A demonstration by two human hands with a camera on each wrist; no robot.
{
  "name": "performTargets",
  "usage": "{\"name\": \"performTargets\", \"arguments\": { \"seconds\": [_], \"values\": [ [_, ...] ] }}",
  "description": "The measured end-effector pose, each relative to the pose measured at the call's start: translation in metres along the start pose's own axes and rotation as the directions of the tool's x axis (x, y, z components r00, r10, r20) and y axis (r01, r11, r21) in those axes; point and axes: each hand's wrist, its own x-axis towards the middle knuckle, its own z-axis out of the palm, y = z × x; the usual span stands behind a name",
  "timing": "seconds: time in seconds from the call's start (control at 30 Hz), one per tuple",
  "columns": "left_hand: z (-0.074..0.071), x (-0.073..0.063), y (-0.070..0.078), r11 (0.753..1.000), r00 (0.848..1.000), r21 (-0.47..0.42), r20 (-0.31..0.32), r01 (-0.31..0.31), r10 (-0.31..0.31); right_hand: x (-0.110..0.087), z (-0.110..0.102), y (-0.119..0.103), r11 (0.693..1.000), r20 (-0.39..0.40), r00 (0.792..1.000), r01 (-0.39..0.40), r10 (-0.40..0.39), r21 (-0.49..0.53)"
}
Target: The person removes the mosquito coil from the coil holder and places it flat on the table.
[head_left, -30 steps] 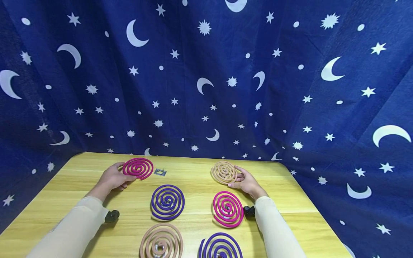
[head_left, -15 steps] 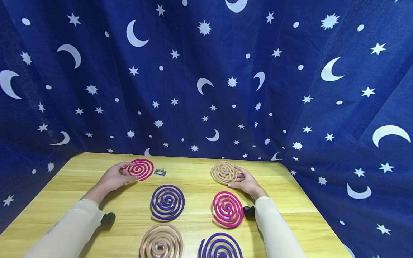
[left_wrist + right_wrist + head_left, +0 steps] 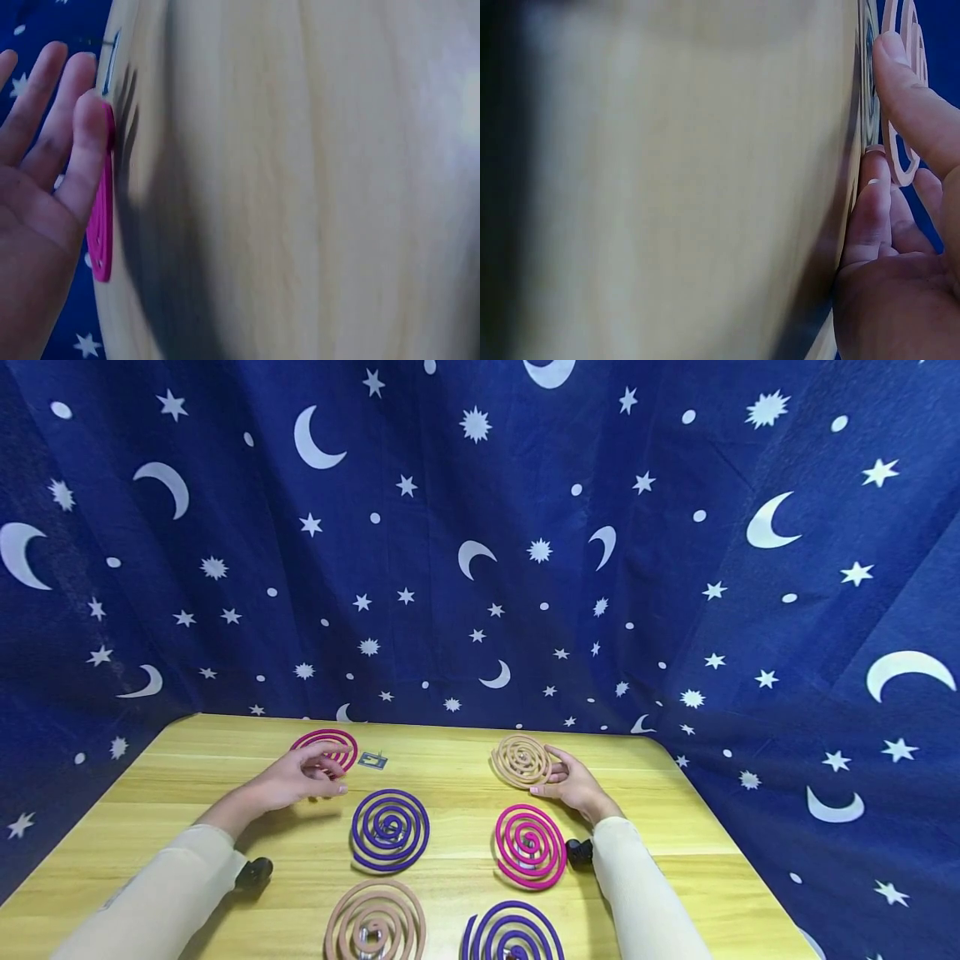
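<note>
Palm side on and fingers spread, my left hand (image 3: 292, 781) hovers in front of a magenta mosquito coil (image 3: 105, 255), partly covering it in the head view. Nothing is in that hand. Beside that coil lies a flat metal coil stand (image 3: 372, 761) with an upright prong. At the back right, my right hand (image 3: 576, 785) pinches the right edge of a beige mosquito coil (image 3: 521, 762), thumb in front and fingers beneath. A greyish metal piece (image 3: 870, 90) shows next to this coil in the right wrist view.
On the wooden table (image 3: 450, 893) several more coils sit on metal stands: a purple one (image 3: 391, 831), a pink one (image 3: 530, 847), a beige one (image 3: 376, 920) and a purple one (image 3: 513, 935) at the front. A blue star-patterned curtain (image 3: 420, 568) hangs behind.
My left hand has let go of the magenta coil, which stays behind on the table, and has moved right and nearer with its fingers spreading. My right hand and its coil have stayed put.
</note>
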Motion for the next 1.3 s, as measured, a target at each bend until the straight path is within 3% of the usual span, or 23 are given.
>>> {"name": "performTargets", "arguments": {
  "seconds": [0.17,0.3,0.47,0.67,0.8,1.3],
  "values": [
    [0.009,-0.001,0.008,0.995,0.985,-0.064,0.152,-0.073,0.082,-0.001,0.002,0.000,1.000,0.004,1.000,0.000,0.000,-0.004],
    [0.017,-0.004,0.014,0.994,0.972,-0.074,0.218,-0.074,0.089,-0.002,0.003,-0.002,1.000,0.003,1.000,-0.003,0.003,-0.003],
    [0.025,-0.007,0.020,0.997,0.966,-0.052,0.248,-0.055,0.067,0.000,0.001,-0.002,1.000,0.015,1.000,0.012,-0.013,0.005],
    [0.032,-0.007,0.020,0.996,0.954,0.005,0.288,-0.085,0.080,0.001,-0.002,-0.003,1.000,0.019,1.000,0.019,-0.019,0.006],
    [0.035,-0.007,0.022,0.997,0.955,0.032,0.292,-0.072,0.059,0.000,-0.003,-0.004,1.000,0.018,1.000,0.009,-0.009,-0.016],
    [0.041,-0.011,0.020,0.999,0.952,-0.043,0.303,-0.032,0.044,-0.003,-0.002,-0.002,1.000,0.000,1.000,-0.002,0.002,-0.012]
  ]
}}
